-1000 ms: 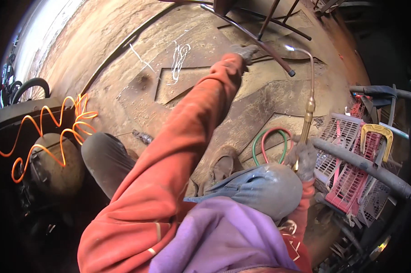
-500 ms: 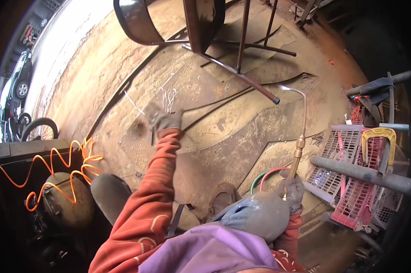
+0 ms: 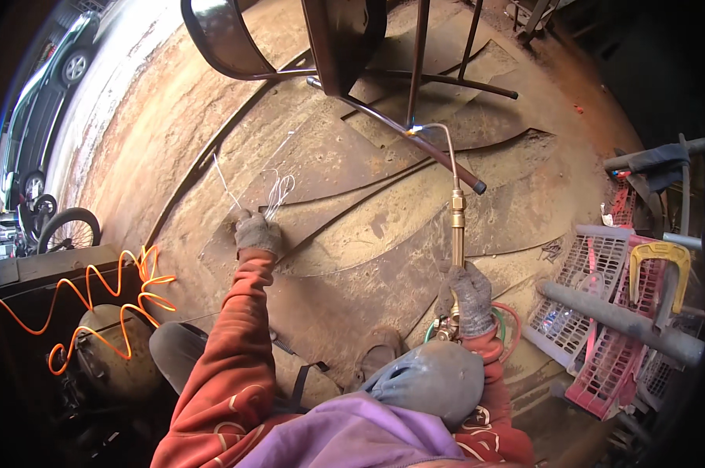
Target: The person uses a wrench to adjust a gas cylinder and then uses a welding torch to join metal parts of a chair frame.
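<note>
My gloved left hand is closed around a thin, pale wire, its loops and one straight end sticking out past the fingers. My gloved right hand grips the lower body of a brass gas torch with a long bent neck. A bright flame glows at the torch tip, right by the joint of the brown metal tubes of a chair. This chair lies tipped over at the far side, a dark panel and tubular legs showing. Red and green hoses run behind my right wrist.
Overlapping metal sheets cover the dusty ground. On the right are plastic crates, a grey pipe and a yellow clamp frame. An orange coiled hose lies left, over a rounded tank. A car stands far left.
The torch has moved left and its tip now meets the chair tube, with a bright flame there. My left hand has drawn back slightly, to the left, with the wire.
</note>
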Demonstrator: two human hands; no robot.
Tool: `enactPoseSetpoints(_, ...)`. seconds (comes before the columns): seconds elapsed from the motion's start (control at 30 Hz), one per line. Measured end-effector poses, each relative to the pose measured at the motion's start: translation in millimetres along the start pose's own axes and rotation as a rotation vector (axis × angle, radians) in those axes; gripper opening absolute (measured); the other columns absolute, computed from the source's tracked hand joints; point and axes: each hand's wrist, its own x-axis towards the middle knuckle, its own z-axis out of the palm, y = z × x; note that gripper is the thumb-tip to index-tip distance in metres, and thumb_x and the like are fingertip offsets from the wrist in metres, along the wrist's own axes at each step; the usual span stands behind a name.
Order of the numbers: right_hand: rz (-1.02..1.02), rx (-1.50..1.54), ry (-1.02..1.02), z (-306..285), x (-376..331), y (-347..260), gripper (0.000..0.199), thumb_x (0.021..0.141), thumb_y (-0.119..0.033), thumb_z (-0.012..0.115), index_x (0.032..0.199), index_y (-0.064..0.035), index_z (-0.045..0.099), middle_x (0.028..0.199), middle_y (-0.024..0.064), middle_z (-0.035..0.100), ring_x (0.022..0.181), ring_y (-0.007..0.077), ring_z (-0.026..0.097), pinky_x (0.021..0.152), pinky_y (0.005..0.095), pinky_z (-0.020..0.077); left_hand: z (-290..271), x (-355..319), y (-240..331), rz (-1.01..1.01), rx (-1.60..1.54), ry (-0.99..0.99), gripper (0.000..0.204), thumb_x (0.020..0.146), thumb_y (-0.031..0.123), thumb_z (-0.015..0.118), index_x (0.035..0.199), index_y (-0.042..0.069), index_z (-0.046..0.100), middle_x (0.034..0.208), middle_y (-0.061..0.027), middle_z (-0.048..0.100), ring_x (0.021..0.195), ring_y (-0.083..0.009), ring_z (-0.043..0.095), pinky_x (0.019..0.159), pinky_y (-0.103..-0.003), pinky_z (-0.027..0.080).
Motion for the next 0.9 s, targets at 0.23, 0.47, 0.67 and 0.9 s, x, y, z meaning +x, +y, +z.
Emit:
enactPoseSetpoints(0.23,-0.039,-0.032,0.033,6.6,2.8,-2.4,0.034,0.102,-0.026,0.062,0.118,0.0036,0.062,0.060,0.0029,0.054,0.046,0.0125,0.050,0.044,0.0280,0.0431,-12.6,6.9,20.2,-0.082,0.038,-0.028,0.034,0.078,0.027,0.071,0.097,-0.001,0.072,0.119,-0.0286,0.060,0.105,-0.0485,0.060,0.093,-0.052,0.050)
enactPoseSetpoints(0.47,-0.186,0.247,0.217,-30.1,-17.2,-22.6,0.034,0.104,-0.025,0.059,0.120,0.0046,0.061,0.056,0.0032,0.053,0.041,0.0127,0.047,0.041,0.0295,0.0407,18.7,19.7,-34.4,-0.380,-0.257,0.039,0.018,0.079,0.019,0.069,0.087,0.003,0.070,0.096,-0.0173,0.067,0.088,-0.0326,0.067,0.078,-0.044,0.053)
enactPoseSetpoints(0.67,-0.129,0.301,0.142,-47.4,-8.8,-47.5,0.037,0.104,-0.026,0.058,0.123,0.0059,0.060,0.054,0.0036,0.050,0.039,0.0130,0.045,0.039,0.0306,0.0394,-49.2,99.4,-253.0,-0.394,-0.063,-0.147,0.014,0.081,0.020,0.063,0.081,0.007,0.068,0.073,-0.0124,0.068,0.067,-0.0221,0.064,0.063,-0.040,0.050)
enactPoseSetpoints(0.9,-0.129,0.230,0.155,-54.0,-9.0,-54.2,0.032,0.105,-0.022,0.056,0.121,0.0049,0.061,0.054,0.0030,0.049,0.039,0.0128,0.043,0.039,0.0315,0.0414,-310.9,149.7,-179.7,0.227,0.343,0.004,0.018,0.079,0.009,0.054,0.078,-0.001,0.069,0.082,-0.0320,0.065,0.079,-0.0476,0.068,0.071,-0.052,0.055)
